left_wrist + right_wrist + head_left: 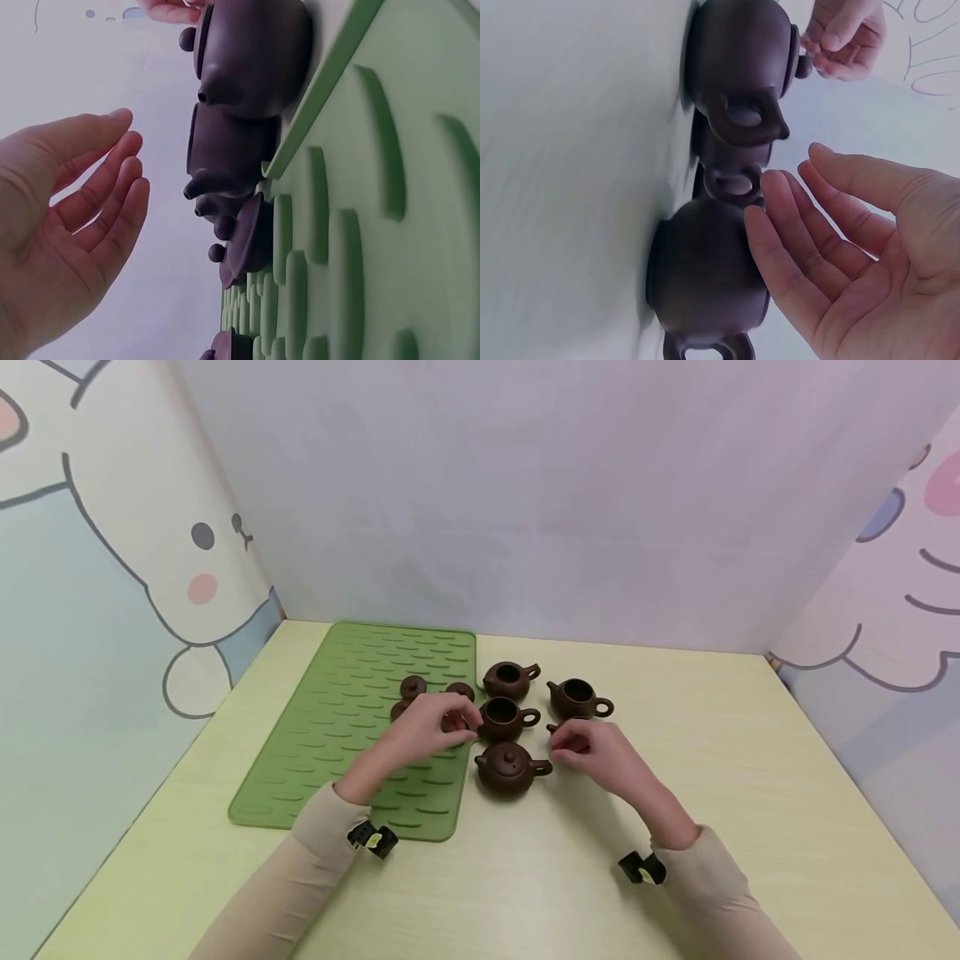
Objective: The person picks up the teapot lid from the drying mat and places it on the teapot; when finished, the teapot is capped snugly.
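My left hand (429, 727) hovers over the right edge of the green mat (322, 727), fingers loosely bent and holding nothing. Close to its fingertips is a lidless dark brown teapot (498, 720). Nearest me stands a teapot with its lid on (507, 770). On the right, my right hand (600, 753) hangs with relaxed, empty fingers beside another teapot (709, 270), which it mostly hides in the head view. In the right wrist view its fingertips overlap that teapot; whether they touch, I cannot tell. Small knobbed lids (412, 686) lie on the mat, partly behind my left hand.
Two more lidless teapots stand farther back, one by the mat's edge (508, 680) and one to the right (576, 697). A pale wooden table (720, 777) bears everything. A plain wall (510, 527) rises behind, with cartoon-printed panels at both sides.
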`<move>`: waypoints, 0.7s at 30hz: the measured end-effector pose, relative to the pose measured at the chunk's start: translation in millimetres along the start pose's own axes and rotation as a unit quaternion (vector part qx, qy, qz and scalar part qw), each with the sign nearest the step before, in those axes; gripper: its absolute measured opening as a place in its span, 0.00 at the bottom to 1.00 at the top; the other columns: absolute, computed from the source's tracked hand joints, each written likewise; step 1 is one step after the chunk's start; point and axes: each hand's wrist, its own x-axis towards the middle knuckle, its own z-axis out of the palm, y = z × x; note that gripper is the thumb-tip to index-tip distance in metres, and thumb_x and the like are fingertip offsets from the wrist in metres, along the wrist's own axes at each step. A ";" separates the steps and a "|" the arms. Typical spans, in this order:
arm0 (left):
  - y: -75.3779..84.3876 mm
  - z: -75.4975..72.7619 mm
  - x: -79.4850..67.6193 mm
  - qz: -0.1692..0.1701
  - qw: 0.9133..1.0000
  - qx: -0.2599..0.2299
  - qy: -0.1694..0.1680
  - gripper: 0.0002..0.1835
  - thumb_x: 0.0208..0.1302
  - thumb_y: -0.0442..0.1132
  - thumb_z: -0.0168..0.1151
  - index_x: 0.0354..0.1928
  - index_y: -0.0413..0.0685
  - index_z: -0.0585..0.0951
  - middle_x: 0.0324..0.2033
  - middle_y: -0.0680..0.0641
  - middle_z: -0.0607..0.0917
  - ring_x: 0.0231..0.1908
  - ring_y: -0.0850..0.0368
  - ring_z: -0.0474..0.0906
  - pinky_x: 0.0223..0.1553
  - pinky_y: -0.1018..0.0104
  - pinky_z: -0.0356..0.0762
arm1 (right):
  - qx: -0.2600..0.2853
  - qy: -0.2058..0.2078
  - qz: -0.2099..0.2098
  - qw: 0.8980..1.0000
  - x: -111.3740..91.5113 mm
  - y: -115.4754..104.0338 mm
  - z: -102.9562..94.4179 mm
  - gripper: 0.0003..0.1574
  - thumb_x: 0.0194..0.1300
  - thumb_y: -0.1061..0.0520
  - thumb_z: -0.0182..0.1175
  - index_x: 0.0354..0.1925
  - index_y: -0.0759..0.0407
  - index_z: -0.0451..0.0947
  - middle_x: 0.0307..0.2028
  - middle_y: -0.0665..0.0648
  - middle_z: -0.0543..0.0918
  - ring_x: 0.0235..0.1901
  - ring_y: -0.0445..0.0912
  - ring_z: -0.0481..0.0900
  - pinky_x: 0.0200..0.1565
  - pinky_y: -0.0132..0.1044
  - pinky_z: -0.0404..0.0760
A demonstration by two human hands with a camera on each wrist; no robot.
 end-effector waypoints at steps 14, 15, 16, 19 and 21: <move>-14.9 -3.2 1.1 -0.009 1.000 -0.006 0.025 0.09 0.63 0.35 0.69 0.44 0.43 0.84 0.38 0.50 0.88 0.37 0.61 0.82 0.43 0.68 0.83 | -0.015 0.033 0.004 0.999 -7.8 4.4 -16.5 0.07 0.64 0.59 0.68 0.41 0.59 0.84 0.38 0.53 0.88 0.37 0.42 0.84 0.37 0.29 0.80; -15.8 -3.1 1.4 -0.011 1.000 -0.008 0.025 0.09 0.63 0.35 0.69 0.44 0.43 0.84 0.38 0.50 0.88 0.37 0.61 0.82 0.43 0.67 0.83 | -0.016 0.035 0.004 0.999 -8.4 4.5 -17.8 0.07 0.64 0.59 0.68 0.41 0.59 0.84 0.38 0.53 0.88 0.37 0.42 0.84 0.37 0.29 0.80; -16.9 -2.9 1.5 -0.012 1.000 -0.009 0.025 0.09 0.63 0.35 0.69 0.44 0.43 0.84 0.39 0.50 0.87 0.38 0.61 0.82 0.43 0.67 0.83 | -0.017 0.036 0.006 0.999 -9.1 5.2 -19.1 0.07 0.64 0.59 0.68 0.41 0.59 0.84 0.38 0.53 0.88 0.37 0.42 0.84 0.37 0.30 0.80; -20.5 -2.5 2.2 -0.018 0.999 -0.012 0.027 0.09 0.63 0.35 0.69 0.45 0.42 0.84 0.39 0.50 0.87 0.38 0.60 0.83 0.44 0.67 0.83 | -0.019 0.044 0.007 0.999 -10.8 6.7 -22.9 0.07 0.64 0.59 0.68 0.41 0.59 0.85 0.38 0.53 0.89 0.36 0.42 0.84 0.36 0.30 0.80; -23.3 -2.1 2.6 -0.021 0.999 -0.011 0.029 0.09 0.63 0.35 0.69 0.45 0.41 0.84 0.39 0.49 0.87 0.38 0.59 0.83 0.44 0.66 0.84 | -0.020 0.050 0.007 0.999 -11.6 7.7 -25.2 0.06 0.64 0.59 0.68 0.40 0.58 0.85 0.38 0.53 0.89 0.35 0.41 0.84 0.36 0.30 0.80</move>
